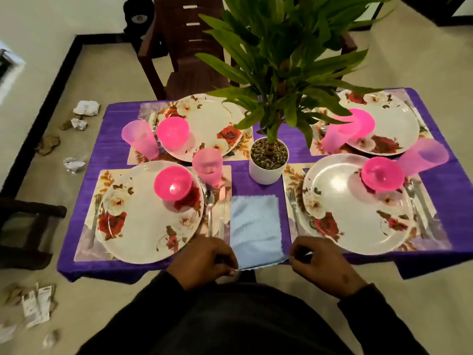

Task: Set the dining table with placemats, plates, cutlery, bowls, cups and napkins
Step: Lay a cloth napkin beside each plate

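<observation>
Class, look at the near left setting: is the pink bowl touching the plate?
Touching. The head view shows the pink bowl sitting directly on the plate, its base on the plate's surface.

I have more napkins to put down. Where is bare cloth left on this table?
Bare purple tablecloth lies along the left edge, and beside the white plant pot above the blue napkin. The four placemats are crowded with plates, bowls, cups and cutlery.

left hand [204, 260] fingers curled, pinching | right hand [322, 265] curled, low
</observation>
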Demonstrator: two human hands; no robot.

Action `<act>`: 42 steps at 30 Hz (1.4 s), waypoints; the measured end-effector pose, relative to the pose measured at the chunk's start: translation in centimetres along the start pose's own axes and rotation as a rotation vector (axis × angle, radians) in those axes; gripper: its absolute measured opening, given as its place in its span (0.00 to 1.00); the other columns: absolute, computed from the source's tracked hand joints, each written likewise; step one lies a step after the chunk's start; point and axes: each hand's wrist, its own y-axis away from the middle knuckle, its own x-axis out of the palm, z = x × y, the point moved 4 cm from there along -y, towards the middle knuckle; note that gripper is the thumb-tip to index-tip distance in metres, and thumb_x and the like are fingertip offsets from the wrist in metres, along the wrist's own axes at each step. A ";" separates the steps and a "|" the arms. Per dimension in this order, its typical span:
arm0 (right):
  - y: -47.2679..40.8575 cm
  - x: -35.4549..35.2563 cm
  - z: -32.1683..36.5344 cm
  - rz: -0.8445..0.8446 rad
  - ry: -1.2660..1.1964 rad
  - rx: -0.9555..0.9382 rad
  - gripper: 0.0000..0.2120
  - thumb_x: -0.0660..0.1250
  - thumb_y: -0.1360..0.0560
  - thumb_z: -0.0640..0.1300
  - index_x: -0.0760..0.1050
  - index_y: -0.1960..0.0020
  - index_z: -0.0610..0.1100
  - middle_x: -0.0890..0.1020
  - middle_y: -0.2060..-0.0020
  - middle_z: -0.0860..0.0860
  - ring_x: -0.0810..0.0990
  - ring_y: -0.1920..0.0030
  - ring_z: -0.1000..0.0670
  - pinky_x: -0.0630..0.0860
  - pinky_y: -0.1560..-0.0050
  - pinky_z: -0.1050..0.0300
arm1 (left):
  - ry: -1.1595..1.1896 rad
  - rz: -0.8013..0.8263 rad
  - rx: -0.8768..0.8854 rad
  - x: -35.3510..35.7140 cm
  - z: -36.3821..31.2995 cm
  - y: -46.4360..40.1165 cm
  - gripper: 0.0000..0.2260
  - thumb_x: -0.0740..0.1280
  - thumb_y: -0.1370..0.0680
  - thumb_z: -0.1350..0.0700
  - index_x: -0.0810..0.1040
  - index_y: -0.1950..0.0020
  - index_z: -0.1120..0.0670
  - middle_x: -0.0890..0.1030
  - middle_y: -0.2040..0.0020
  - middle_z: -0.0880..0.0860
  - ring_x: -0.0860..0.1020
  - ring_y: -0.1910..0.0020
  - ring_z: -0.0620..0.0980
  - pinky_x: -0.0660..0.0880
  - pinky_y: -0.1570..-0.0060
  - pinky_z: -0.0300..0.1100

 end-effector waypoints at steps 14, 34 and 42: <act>-1.2 3.9 -4.2 0.396 0.066 0.253 0.07 0.75 0.32 0.49 0.82 0.58 0.47 0.84 0.58 0.53 0.82 0.55 0.53 0.81 0.50 0.54 | 0.123 0.149 -0.125 3.6 1.9 -1.9 0.03 0.72 0.27 0.48 0.82 0.56 0.45 0.83 0.51 0.41 0.80 0.47 0.38 0.78 0.44 0.42; -11.6 2.4 -5.6 -0.293 -0.029 0.312 0.09 0.70 0.23 0.43 0.83 0.47 0.40 0.85 0.52 0.46 0.79 0.55 0.50 0.69 0.50 0.62 | -0.055 0.374 -0.210 7.4 3.0 -3.3 0.04 0.69 0.22 0.54 0.76 0.55 0.45 0.78 0.54 0.44 0.76 0.53 0.44 0.68 0.55 0.36; -15.5 3.5 -6.4 -0.344 0.060 0.463 0.08 0.69 0.23 0.44 0.83 0.49 0.40 0.84 0.50 0.43 0.81 0.49 0.44 0.72 0.48 0.58 | -0.033 0.405 -0.286 8.5 3.4 -3.0 0.05 0.68 0.20 0.53 0.81 0.48 0.52 0.82 0.46 0.51 0.78 0.48 0.48 0.71 0.48 0.36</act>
